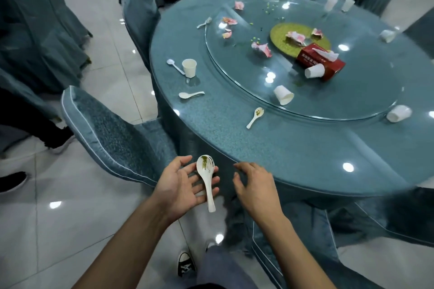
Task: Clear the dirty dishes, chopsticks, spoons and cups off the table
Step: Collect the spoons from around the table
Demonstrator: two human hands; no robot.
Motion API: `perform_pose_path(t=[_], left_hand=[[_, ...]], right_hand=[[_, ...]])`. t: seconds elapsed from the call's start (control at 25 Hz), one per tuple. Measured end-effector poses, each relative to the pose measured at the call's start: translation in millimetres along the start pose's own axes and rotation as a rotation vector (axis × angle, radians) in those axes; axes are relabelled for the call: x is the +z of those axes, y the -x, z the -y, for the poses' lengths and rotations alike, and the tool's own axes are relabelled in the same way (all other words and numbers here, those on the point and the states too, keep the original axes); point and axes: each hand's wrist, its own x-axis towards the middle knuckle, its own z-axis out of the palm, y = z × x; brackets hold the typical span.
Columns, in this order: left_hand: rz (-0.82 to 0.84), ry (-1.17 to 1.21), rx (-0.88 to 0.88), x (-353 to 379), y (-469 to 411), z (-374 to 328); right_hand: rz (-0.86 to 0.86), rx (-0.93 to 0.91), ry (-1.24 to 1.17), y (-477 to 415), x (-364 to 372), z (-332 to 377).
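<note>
My left hand (180, 183) lies palm up below the table edge with a stack of dirty white soup spoons (206, 176) resting across its fingers. My right hand (253, 185) hovers just right of them, fingers spread and holding nothing. On the round teal table (293, 148) lie a soiled spoon (254, 117), a clean-looking spoon (190, 94), a thin plastic spoon (175, 66) and another spoon (203, 22). A paper cup (189, 67) stands upright. Tipped cups (283, 95) (314, 70) (398, 113) lie on the glass turntable (234, 73).
A red tissue box (320, 61), a green mat (279, 33) and pink crumpled napkins (261, 48) sit on the turntable. More cups (330, 3) stand at the far rim. Covered chairs (105, 134) (141, 14) flank the table's left. Another person's legs (28, 122) are at far left.
</note>
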Motion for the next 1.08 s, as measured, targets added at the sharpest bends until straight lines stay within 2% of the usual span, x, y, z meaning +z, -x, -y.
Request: perform_pose_path(t=[0.44,0.72,1.08], left_hand=[[0.020,-0.132,-0.032,31.6,-83.0,-70.0],[0.021,-0.087,-0.040,76.0,-148.7,-114.2],[0.001,-0.046,-0.091,98.4,-205.6,-124.5]], right_hand=[[0.000,0.111,-0.051,-102.5,13.8,-13.4],[0.020,0.168,-0.025,-184.9,16.1,-43.1],[-0.017,0.368,-0.025,-248.9,27.5,-85.0]])
